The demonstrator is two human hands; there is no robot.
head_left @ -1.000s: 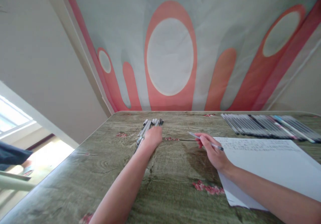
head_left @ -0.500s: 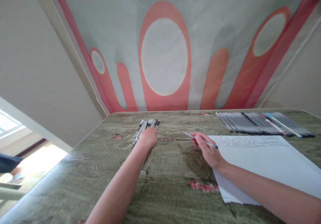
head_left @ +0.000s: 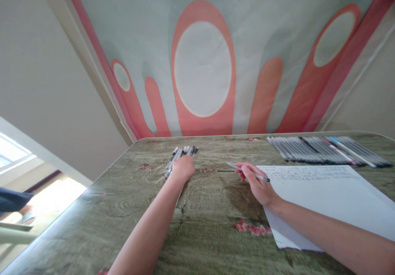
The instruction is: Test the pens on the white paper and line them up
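My right hand [head_left: 258,186] pinches a clear pen [head_left: 262,178] with a dark end, its tip pointing left above the table, just off the left edge of a white sheet of paper [head_left: 314,205]. Rows of handwriting cover the top of that sheet. My left hand [head_left: 183,169] is closed and rests against a loose bunch of pens [head_left: 176,155], covering part of it. Its fingers are turned away, so what they grip stays hidden. A thin pale edge shows beside the left forearm; I cannot tell what it is.
A long row of pens [head_left: 314,149], mostly clear with dark ends, lies behind the paper at the far right. The wood-patterned table [head_left: 203,234] bears pink flower prints. Beyond its back edge hangs a grey and coral backdrop [head_left: 203,127]. Dark blue cloth [head_left: 14,199] shows at far left.
The view has shifted very slightly. Both hands keep their places, the right with the pen and the left at the bunch of pens.
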